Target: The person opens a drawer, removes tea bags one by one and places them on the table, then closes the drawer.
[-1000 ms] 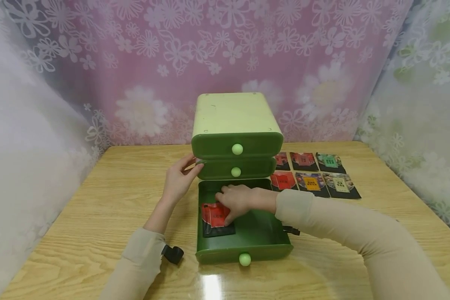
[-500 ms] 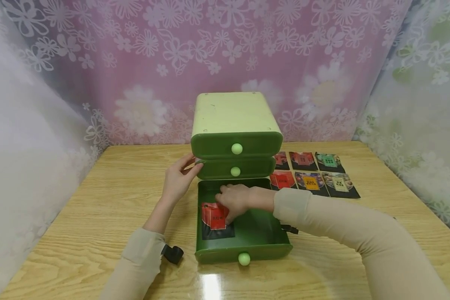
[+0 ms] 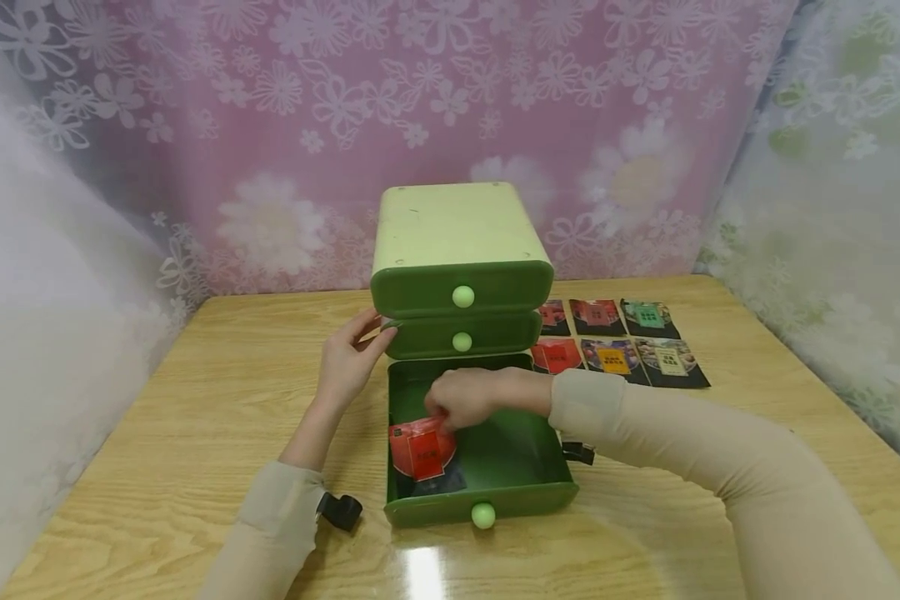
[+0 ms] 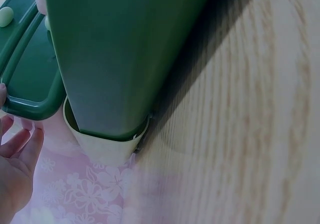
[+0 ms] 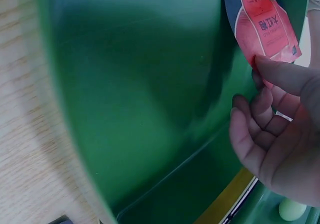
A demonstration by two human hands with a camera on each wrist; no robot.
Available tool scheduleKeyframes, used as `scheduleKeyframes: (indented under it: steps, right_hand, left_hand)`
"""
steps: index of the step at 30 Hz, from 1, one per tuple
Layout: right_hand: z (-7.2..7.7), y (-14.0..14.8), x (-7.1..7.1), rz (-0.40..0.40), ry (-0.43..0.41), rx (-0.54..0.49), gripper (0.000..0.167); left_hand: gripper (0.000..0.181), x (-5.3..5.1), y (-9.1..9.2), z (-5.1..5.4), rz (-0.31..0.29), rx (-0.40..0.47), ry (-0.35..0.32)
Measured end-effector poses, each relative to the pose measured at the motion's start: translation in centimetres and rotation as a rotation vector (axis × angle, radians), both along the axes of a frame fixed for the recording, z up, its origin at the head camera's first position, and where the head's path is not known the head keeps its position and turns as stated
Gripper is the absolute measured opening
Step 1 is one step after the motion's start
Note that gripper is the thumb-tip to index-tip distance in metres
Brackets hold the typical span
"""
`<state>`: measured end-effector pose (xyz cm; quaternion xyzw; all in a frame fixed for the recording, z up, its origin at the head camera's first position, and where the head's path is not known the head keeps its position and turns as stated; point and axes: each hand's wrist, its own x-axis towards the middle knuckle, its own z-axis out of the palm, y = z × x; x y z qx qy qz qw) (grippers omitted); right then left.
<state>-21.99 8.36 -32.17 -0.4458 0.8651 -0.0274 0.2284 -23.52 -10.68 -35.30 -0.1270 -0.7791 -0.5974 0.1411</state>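
In the green bottom drawer, pulled well out, my right hand pinches a corner of a flat red and black sachet between thumb and fingers. The sachet is tilted, its red end raised on the drawer's left side; the right wrist view shows the thumb on its edge. A dark patch lies beneath it, and I cannot tell whether that is its lower part or another sachet. My left hand holds the left edge of the middle drawer, thumb at the front and fingers behind.
The cream cabinet stands at the table's middle, its top drawer pushed in. Behind my right forearm, several sachets lie in two rows on the wooden table. A floral curtain hangs at the back.
My right fingers have drawn together on the sachet and lifted its red end, so it has tilted and turned. The left hand stays on the middle drawer. The head view has shifted slightly.
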Motion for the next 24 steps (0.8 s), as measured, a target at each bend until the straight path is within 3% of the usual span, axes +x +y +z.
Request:
scheduleKeyframes:
  steps: [4,14,24]
  right_hand:
    - [0.4,0.3,-0.2,0.003,-0.072,-0.058,0.019]
    - [1.2,1.4,-0.1,-0.025,-0.211,-0.203,0.010]
    - [2.3,3.2,0.9,-0.025,-0.262,-0.314,0.010]
  left_hand:
    - [0.046,0.0,-0.2,0.0,-0.005,0.003,-0.017]
    - [0.045,-0.1,-0.1,0.1,0.002,-0.019,0.015]
    - [0.045,0.0,-0.2,-0.2,-0.002,-0.017,0.012]
